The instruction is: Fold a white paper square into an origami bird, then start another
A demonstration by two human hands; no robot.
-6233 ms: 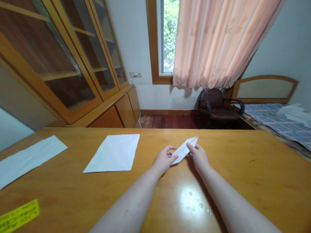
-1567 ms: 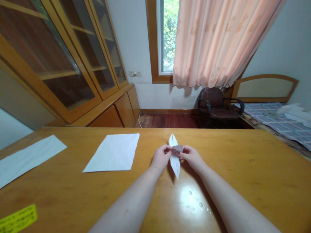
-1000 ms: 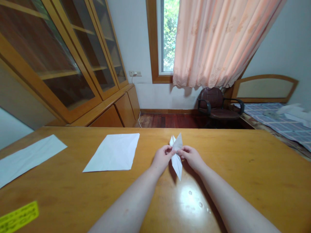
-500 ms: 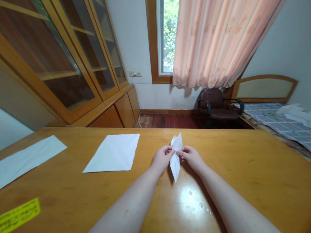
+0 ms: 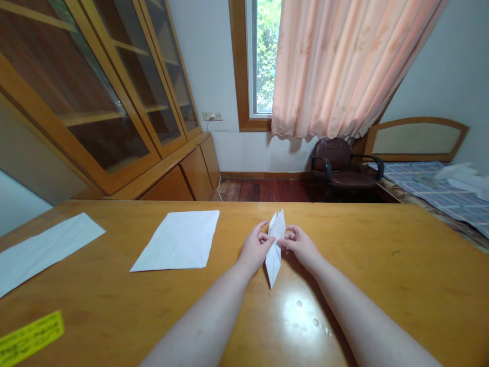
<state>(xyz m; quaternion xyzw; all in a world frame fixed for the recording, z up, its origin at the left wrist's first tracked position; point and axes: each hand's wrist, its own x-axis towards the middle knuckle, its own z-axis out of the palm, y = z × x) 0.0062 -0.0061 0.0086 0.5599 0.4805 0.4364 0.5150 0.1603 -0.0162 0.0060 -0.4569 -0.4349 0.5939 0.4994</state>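
Note:
Both of my hands pinch a small folded white paper piece [image 5: 274,255] just above the wooden table [image 5: 382,275]. It is long and pointed, one tip aimed down toward me, two flaps standing up at the far end. My left hand [image 5: 255,248] grips its left edge with thumb and fingers, the index finger raised. My right hand [image 5: 301,245] grips the right edge near the middle, fingers curled.
A flat white sheet [image 5: 179,240] lies on the table left of my hands. A longer white sheet [image 5: 42,251] sits at the far left edge and a yellow label [image 5: 28,337] at the near left corner. Beyond the table stand a glass-door cabinet [image 5: 95,97], a chair [image 5: 340,165] and a bed [image 5: 435,191].
The folded paper was turned from lying slanted to standing lengthwise between my hands. A flap was lifted at its far end, and my left index finger has just lifted away.

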